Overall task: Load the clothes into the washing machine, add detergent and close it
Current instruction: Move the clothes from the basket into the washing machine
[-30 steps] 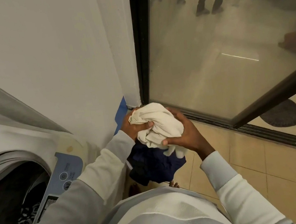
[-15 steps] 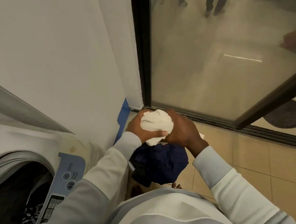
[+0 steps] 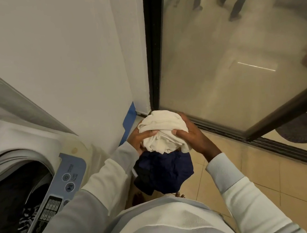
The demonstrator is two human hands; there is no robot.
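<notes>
Both hands, left (image 3: 138,138) and right (image 3: 190,135), grip a bundled cream cloth (image 3: 162,132) above a navy garment (image 3: 163,171). The loosely held navy piece could slip to the floor before reaching the washing machine drum (image 3: 12,193).

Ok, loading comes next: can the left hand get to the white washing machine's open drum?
Probably yes: the left hand, gripping the bunched cream cloth, is near the open drum; nothing lies between.

both arms reached forward, elbows bent, sleeved to the wrists. left hand (image 3: 139,138) and right hand (image 3: 193,137) faced each other, fingers curled round a bunched cloth (image 3: 163,128) between them.
</notes>
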